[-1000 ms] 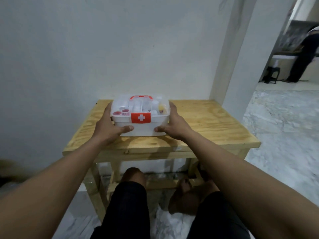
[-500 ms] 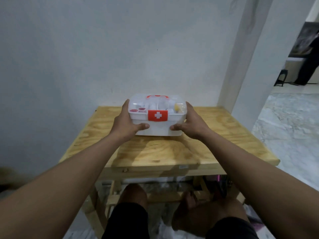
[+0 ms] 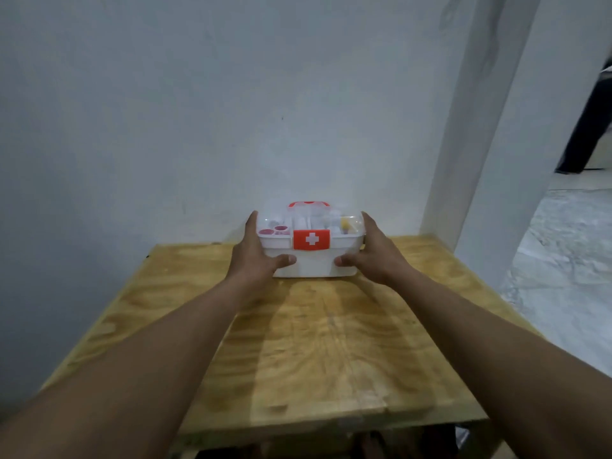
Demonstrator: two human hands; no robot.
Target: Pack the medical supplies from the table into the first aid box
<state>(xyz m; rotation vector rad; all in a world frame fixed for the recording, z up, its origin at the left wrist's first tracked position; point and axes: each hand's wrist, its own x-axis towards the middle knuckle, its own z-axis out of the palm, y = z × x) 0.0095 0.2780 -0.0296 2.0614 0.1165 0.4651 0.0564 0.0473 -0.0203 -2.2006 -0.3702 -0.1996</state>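
Note:
A white first aid box point(image 3: 313, 265) with a clear lid, a red handle and a red latch bearing a white cross stands on the wooden table point(image 3: 318, 352), close to the wall. Its lid is down; small supplies show through it, among them pink-capped items on the left and a yellow one on the right. My left hand point(image 3: 256, 256) grips the box's left side, thumb on its front. On the right side, my right hand point(image 3: 374, 255) holds it the same way. I see no loose supplies on the table.
A pale wall rises straight behind the table. A white pillar point(image 3: 490, 154) stands at the table's back right corner. Beyond it lies marbled floor point(image 3: 569, 260), and a person in dark clothing point(image 3: 592, 117) stands at the far right edge.
The box, held in both hands, has moved from near the table's front edge back toward the wall. My view has drawn closer over the table; my knees are out of sight.

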